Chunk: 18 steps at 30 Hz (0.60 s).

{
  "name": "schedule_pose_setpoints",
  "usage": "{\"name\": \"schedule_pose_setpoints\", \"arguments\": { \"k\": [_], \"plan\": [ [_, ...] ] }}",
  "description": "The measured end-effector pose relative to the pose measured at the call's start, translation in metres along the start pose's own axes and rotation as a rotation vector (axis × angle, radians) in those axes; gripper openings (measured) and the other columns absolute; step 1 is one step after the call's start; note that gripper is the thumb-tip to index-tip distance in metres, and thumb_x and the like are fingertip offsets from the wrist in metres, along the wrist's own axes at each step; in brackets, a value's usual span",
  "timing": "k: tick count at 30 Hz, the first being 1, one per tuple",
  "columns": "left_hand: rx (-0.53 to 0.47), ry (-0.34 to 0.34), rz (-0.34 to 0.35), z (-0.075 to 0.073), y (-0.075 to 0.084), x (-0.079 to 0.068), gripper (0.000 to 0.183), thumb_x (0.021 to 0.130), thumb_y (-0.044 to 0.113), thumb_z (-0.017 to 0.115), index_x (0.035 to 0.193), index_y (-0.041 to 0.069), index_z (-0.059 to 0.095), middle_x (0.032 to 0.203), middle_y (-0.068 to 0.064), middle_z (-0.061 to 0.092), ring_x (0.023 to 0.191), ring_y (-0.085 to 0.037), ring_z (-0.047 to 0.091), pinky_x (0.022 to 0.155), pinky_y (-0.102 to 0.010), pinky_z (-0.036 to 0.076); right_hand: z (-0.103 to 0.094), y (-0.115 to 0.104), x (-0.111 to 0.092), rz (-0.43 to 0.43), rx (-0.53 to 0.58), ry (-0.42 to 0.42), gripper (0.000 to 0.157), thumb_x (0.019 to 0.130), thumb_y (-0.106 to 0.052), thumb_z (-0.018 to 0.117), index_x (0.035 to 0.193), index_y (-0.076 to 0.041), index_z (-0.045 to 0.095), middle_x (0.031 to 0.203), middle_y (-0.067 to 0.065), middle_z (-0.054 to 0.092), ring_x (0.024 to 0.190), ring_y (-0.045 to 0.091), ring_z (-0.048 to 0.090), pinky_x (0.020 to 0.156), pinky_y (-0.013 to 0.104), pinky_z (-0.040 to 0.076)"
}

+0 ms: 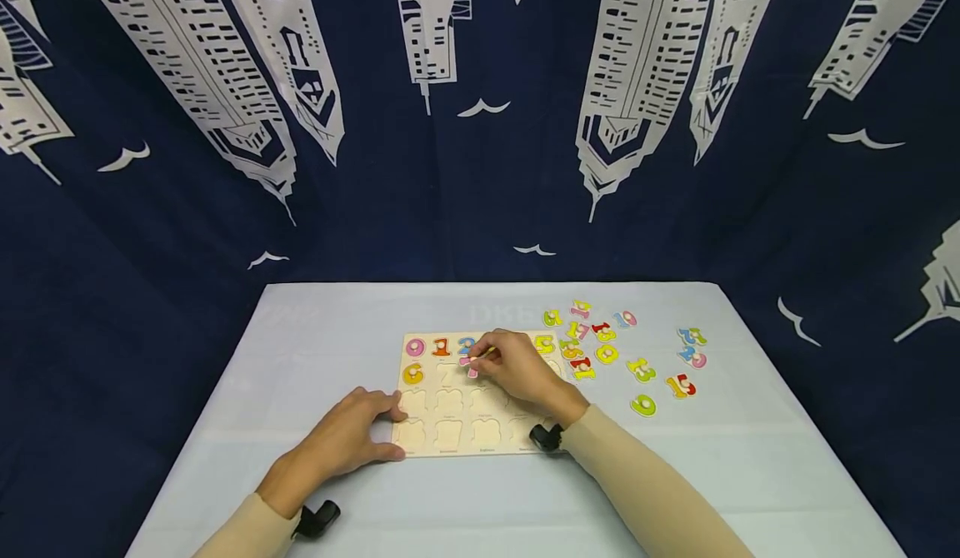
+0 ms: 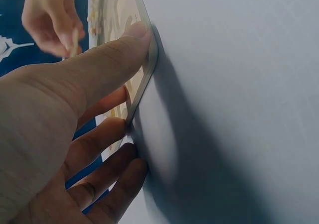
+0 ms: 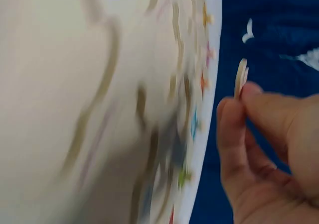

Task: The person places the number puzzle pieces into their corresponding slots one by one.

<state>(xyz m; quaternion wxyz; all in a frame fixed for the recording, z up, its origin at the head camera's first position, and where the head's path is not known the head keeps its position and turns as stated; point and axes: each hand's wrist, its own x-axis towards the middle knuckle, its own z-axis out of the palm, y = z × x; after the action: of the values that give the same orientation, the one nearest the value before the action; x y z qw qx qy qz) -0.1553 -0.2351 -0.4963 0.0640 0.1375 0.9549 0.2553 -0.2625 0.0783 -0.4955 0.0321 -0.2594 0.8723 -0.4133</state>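
Observation:
A wooden number board (image 1: 431, 439) lies on the table with rows of cut-out slots. Pieces 0 (image 1: 415, 347), 1 (image 1: 442, 347), 2 (image 1: 466, 346), 5 (image 1: 544, 344) and 6 (image 1: 412, 374) show in its upper rows. My right hand (image 1: 522, 366) pinches a pink number piece (image 1: 472, 367) between thumb and fingertips over the second row; the right wrist view catches this thin piece (image 3: 240, 78) edge-on, raised off the board. My left hand (image 1: 341, 435) rests at the board's left edge, fingers spread, thumb on the near corner. The right hand hides part of the upper rows.
Loose coloured number pieces lie right of the board, among them a green piece (image 1: 642, 406), an orange-red piece (image 1: 682, 386) and a yellow 0 (image 1: 607, 354). A pale cloth covers the table (image 1: 315, 325). Behind it hangs a dark blue curtain (image 1: 450, 200) with white buildings.

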Motion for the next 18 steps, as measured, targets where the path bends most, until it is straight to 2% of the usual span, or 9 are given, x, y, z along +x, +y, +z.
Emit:
{"name": "schedule_pose_setpoints", "arguments": {
  "k": [6, 7, 13, 14, 15, 16, 18],
  "plan": [
    [0.004, -0.005, 0.025, 0.003, 0.000, -0.001, 0.049, 0.079, 0.034, 0.110, 0.121, 0.024, 0.089, 0.152, -0.006, 0.081, 0.124, -0.020, 0.069, 0.115, -0.053, 0.060, 0.030, -0.005, 0.017, -0.028, -0.074, -0.012, 0.003, 0.106, -0.008, 0.086, 0.104, -0.006, 0.086, 0.101, 0.005, 0.080, 0.086, 0.008, 0.067, 0.075, 0.022, 0.058],
    [0.007, -0.005, 0.030, 0.003, 0.000, -0.002, 0.049, 0.079, 0.035, 0.110, 0.121, 0.024, 0.089, 0.152, -0.006, 0.081, 0.124, -0.020, 0.069, 0.115, -0.053, 0.060, 0.036, 0.004, 0.021, -0.058, -0.095, 0.002, 0.007, 0.107, -0.012, 0.086, 0.102, -0.008, 0.087, 0.099, 0.003, 0.078, 0.085, 0.008, 0.064, 0.075, 0.022, 0.056],
    [0.021, -0.005, 0.040, 0.001, 0.001, 0.000, 0.050, 0.079, 0.035, 0.110, 0.123, 0.023, 0.089, 0.149, -0.006, 0.082, 0.122, -0.019, 0.069, 0.114, -0.051, 0.061, 0.042, -0.001, 0.026, -0.055, -0.136, 0.012, 0.007, 0.104, -0.010, 0.089, 0.099, -0.007, 0.086, 0.095, 0.004, 0.073, 0.084, 0.009, 0.060, 0.074, 0.022, 0.054],
    [0.024, -0.004, 0.043, 0.001, 0.001, 0.001, 0.050, 0.080, 0.035, 0.110, 0.123, 0.023, 0.089, 0.149, -0.006, 0.082, 0.122, -0.019, 0.069, 0.114, -0.051, 0.061, 0.039, -0.011, 0.024, -0.027, -0.125, -0.004, 0.004, 0.102, -0.004, 0.088, 0.099, -0.004, 0.086, 0.095, 0.006, 0.074, 0.083, 0.009, 0.060, 0.073, 0.023, 0.054],
    [0.025, -0.005, 0.044, 0.000, 0.002, 0.001, 0.050, 0.080, 0.035, 0.110, 0.123, 0.022, 0.089, 0.149, -0.006, 0.082, 0.123, -0.019, 0.069, 0.114, -0.051, 0.061, 0.040, -0.012, 0.025, -0.022, -0.117, -0.009, 0.005, 0.102, -0.004, 0.088, 0.099, -0.005, 0.086, 0.095, 0.006, 0.074, 0.083, 0.010, 0.060, 0.073, 0.023, 0.054],
    [0.027, -0.003, 0.046, -0.001, 0.002, 0.001, 0.049, 0.080, 0.035, 0.110, 0.122, 0.023, 0.089, 0.149, -0.006, 0.082, 0.124, -0.020, 0.070, 0.114, -0.051, 0.061, 0.044, -0.002, 0.028, -0.043, -0.128, -0.001, 0.006, 0.103, -0.009, 0.089, 0.098, -0.007, 0.086, 0.095, 0.004, 0.074, 0.084, 0.010, 0.061, 0.074, 0.023, 0.054],
    [0.031, -0.002, 0.052, -0.001, 0.002, 0.001, 0.049, 0.079, 0.035, 0.110, 0.122, 0.023, 0.089, 0.149, -0.007, 0.082, 0.125, -0.022, 0.070, 0.114, -0.052, 0.061, 0.045, -0.001, 0.030, -0.051, -0.130, 0.000, 0.007, 0.102, -0.007, 0.090, 0.097, -0.008, 0.085, 0.094, 0.004, 0.074, 0.083, 0.010, 0.061, 0.074, 0.023, 0.054]
  ]
}}
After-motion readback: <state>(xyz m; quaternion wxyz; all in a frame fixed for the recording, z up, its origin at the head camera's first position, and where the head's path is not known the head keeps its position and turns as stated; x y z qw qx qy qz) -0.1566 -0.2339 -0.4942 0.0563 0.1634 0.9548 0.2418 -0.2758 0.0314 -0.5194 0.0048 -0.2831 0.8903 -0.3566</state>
